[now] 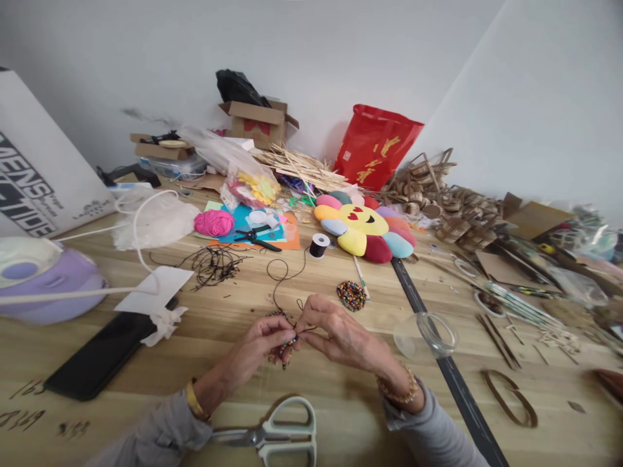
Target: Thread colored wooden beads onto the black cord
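Between thumb and fingers, my left hand (265,337) pinches a string of small coloured beads (285,359), part of it dangling below the fingers. My right hand (335,327) meets it from the right, its fingertips closed on a thin black cord (295,318) at the beads. That cord loops back over the table to a spool of black thread (318,245). Scissors (287,431) with pale handles lie below my hands, near the left sleeve. A small heap of multicoloured beads (351,296) rests just beyond the right hand.
A tangle of black cord (217,264), pink yarn (214,222) and black pliers (257,238) lie further back. A flower cushion (365,224) stands behind the spool. At left are a black phone (100,353) and a purple appliance (53,285); at right, a clear round lid (426,335).
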Demonstrator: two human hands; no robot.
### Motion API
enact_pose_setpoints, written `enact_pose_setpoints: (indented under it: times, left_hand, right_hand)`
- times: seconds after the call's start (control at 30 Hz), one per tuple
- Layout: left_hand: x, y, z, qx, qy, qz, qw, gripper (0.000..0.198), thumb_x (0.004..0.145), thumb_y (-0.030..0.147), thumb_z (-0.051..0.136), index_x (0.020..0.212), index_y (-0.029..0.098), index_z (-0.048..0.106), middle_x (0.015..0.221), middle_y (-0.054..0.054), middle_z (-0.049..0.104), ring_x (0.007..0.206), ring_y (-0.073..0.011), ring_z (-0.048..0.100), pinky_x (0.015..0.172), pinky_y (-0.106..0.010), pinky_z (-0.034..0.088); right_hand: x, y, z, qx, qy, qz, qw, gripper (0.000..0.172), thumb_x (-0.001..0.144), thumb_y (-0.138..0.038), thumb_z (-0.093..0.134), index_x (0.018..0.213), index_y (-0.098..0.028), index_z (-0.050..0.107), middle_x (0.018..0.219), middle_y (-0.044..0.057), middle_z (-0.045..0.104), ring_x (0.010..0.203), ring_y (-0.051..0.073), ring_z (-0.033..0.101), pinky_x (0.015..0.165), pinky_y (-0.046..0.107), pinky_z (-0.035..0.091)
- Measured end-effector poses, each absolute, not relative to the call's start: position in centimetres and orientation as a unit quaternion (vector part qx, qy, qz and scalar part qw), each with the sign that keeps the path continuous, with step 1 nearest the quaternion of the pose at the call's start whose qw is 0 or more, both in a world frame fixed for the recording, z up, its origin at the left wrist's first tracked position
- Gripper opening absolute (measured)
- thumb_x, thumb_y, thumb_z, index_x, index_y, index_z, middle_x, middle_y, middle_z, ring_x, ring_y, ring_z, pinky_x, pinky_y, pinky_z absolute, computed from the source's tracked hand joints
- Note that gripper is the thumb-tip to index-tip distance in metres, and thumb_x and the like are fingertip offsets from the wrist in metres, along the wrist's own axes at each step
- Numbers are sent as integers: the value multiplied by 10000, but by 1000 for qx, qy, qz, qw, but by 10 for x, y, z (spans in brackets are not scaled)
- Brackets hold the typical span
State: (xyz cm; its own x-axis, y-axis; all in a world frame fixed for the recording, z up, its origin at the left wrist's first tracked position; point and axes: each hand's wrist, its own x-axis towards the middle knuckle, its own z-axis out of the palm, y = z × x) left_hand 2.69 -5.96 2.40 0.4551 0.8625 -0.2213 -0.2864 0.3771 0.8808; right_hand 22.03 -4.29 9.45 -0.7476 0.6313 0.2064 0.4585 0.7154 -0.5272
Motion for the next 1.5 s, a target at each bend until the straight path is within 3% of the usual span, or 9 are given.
enact_pose_setpoints:
  times: [0.33, 0.63, 0.8, 1.0, 1.17, 1.5]
  left_hand:
    - [27, -60, 24, 409, 378, 370, 744, 402, 643, 488, 806, 702, 137, 619, 584, 1, 651, 428, -75, 517, 410, -185, 320]
    - [24, -59, 20, 406, 378, 376, 742, 356, 653, 423, 805, 676, 135, 595, 562, 9, 631, 422, -71, 519, 408, -180, 304]
    - [25, -58, 23, 370, 392, 392, 746, 374, 603, 408, 834, 672, 136, 587, 557, 12, 633, 403, -67, 503, 406, -189, 319]
    - [26, -58, 23, 365, 388, 396, 748, 375, 605, 416, 838, 682, 135, 603, 577, 8, 643, 422, -69, 514, 431, -195, 364]
    - [26, -59, 24, 391, 384, 405, 732, 375, 629, 444, 825, 697, 132, 629, 575, 10, 627, 443, -79, 522, 435, -199, 378]
    - [25, -58, 26, 406, 398, 429, 702, 395, 675, 491, 798, 727, 137, 629, 588, -12, 659, 475, -100, 551, 454, -207, 406]
  right_hand:
    - [218, -45, 93, -306, -922, 166, 169, 114, 969, -171, 533, 879, -165, 602, 867, 43, 564, 807, 161, 535, 698, 251, 416]
    - [218, -44, 96, -310, -921, 193, 134, 129, 981, -142, 506, 939, -169, 625, 913, 40, 619, 810, 135, 597, 716, 225, 435]
    - [218, -47, 98, -359, -893, 221, 159, 137, 890, -71, 606, 986, -169, 614, 1013, 46, 627, 730, 114, 601, 663, 209, 446]
    - [212, -50, 91, -365, -869, 261, 208, 149, 848, -39, 634, 906, -173, 605, 811, 1, 633, 641, 106, 585, 607, 197, 427]
    - [206, -51, 80, -373, -855, 293, 208, 131, 881, -50, 611, 898, -180, 609, 790, -6, 672, 672, 109, 623, 638, 190, 446]
    - [208, -55, 88, -393, -895, 171, 124, 107, 956, -86, 538, 919, -154, 612, 844, 27, 620, 687, 122, 593, 620, 218, 408]
